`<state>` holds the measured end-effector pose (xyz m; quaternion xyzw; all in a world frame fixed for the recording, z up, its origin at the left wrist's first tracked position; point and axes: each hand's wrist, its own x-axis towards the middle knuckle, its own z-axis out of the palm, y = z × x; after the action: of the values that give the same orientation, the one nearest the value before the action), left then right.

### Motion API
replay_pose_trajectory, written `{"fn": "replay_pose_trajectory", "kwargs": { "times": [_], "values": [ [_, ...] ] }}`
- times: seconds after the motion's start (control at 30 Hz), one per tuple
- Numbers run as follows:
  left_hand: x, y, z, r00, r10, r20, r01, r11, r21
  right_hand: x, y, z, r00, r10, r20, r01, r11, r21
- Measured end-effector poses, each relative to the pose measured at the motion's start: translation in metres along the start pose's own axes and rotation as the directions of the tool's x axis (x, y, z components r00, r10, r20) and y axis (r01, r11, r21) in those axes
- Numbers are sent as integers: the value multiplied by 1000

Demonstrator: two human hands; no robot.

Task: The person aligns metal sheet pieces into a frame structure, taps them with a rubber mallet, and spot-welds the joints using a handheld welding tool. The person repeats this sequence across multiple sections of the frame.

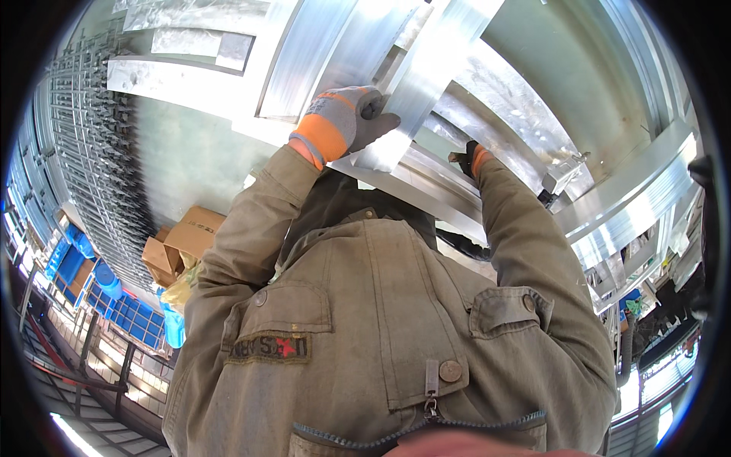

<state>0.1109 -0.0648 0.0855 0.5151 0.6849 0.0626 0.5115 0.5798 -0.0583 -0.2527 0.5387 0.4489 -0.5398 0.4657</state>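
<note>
1. Left hand [335, 126], gloved grey and orange: fingers curled, thumb apart and lying over the left edge of a bright silver bar [422, 87]. Whether it truly grips the metal, cannot tell.
2. The bar sits ahead of the person, slanting from far right to near left, its near end close to a silver rail [426, 190] that crosses in front of the body.
3. Right hand [477, 160], in a dark and orange glove: to the right of the bar, partly hidden by its sleeve. Grip cannot be told.
4. Small metal block [562, 177] farther right; cardboard box [194, 232] near left; thin rods [84, 114] far left.
5. Step in hand, by judgement: steadying or placing the bar. Next move seems to call for firm, even control at its near end.
</note>
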Motion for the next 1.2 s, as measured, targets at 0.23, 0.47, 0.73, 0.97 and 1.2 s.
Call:
{"fn": "replay_pose_trajectory", "kwargs": {
  "times": [0.23,0.47,0.73,0.97,1.2],
  "values": [
    [7,-6,6,998,33,-55,-31,999,40,-26,3,-10,999,-24,35,26,998,-59],
    [17,6,-4,989,-123,86,105,977,187,-130,-21,-68,906,-343,248,349,937,21],
    [24,5,-14,982,-79,174,20,948,318,-223,-74,-85,929,-196,312,188,981,56],
    [33,-4,-7,981,-87,176,26,946,322,-372,-59,-27,942,-317,-107,316,948,-28],
    [27,-9,0,991,-83,109,49,957,287,-467,-31,84,785,-302,-540,544,753,370]
  ]
}}
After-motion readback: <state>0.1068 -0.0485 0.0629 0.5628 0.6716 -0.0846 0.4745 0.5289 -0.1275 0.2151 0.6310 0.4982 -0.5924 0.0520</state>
